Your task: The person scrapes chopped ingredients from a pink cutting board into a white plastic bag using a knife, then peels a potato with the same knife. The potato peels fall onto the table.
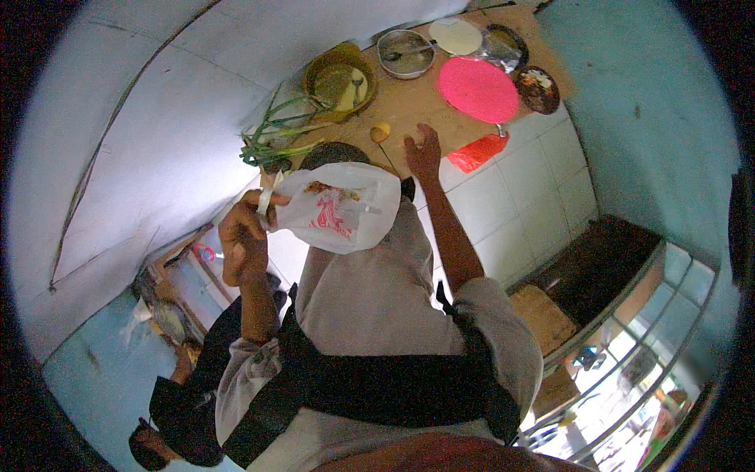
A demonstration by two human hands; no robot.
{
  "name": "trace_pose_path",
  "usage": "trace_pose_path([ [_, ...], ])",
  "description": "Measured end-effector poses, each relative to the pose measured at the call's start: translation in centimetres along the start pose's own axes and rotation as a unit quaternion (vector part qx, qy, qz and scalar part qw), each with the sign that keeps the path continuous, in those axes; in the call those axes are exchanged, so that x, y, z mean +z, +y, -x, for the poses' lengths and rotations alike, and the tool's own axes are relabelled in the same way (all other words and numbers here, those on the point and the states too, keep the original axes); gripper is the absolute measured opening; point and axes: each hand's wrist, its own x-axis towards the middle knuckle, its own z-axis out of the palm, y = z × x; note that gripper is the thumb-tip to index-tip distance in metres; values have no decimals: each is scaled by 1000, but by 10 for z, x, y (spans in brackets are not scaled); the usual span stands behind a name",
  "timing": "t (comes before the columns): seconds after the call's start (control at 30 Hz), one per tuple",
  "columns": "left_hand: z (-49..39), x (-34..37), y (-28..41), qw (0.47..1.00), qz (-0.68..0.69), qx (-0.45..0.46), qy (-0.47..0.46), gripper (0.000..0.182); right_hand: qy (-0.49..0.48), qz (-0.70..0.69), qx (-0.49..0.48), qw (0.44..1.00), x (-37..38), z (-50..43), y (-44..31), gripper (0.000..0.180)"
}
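Observation:
My left hand grips the gathered neck of a translucent white plastic bag. The bag hangs above my lap, with red print and a brownish patch showing on its side. My right hand is over the table's near edge, its fingers bent and apart, with nothing visible in them. Just left of that hand lies a ladle with a yellowish bowl and a thin dark handle. Partly hidden behind the bag is a dark round vessel.
On the wooden table are leafy green stalks, a yellow-brown basin, a glossy pot, a pale disc, a pink round lid and a bowl of chopped food. A red plastic bag lies beside it. Another person is at lower left.

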Motion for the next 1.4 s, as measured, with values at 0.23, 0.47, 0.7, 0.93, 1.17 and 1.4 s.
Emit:
trace_pose_path([
  [0.23, 4, 13, -2, 970, -92, -84, 210, 44, -145, 131, 26, 980, 81, -145, 123, 84],
  [0.47, -10, 45, 11, 914, -88, -101, 384, 40, -218, 320, -32, 921, 82, -233, 128, 85],
  [0.7, -14, 30, 20, 851, -191, -117, 475, 37, -256, 234, -163, 923, 66, -204, 137, 77],
  [0.93, 3, 4, 25, 900, 117, -5, 420, 34, -317, 118, -256, 906, 59, -141, 138, 70],
  [1.17, 35, -29, 34, 758, 556, 142, 309, 70, -286, 190, -282, 896, 84, -180, 124, 76],
  [1.4, 0, 22, 73, 822, 40, 90, 561, 40, -418, 115, -320, 842, 57, -129, 139, 82],
])
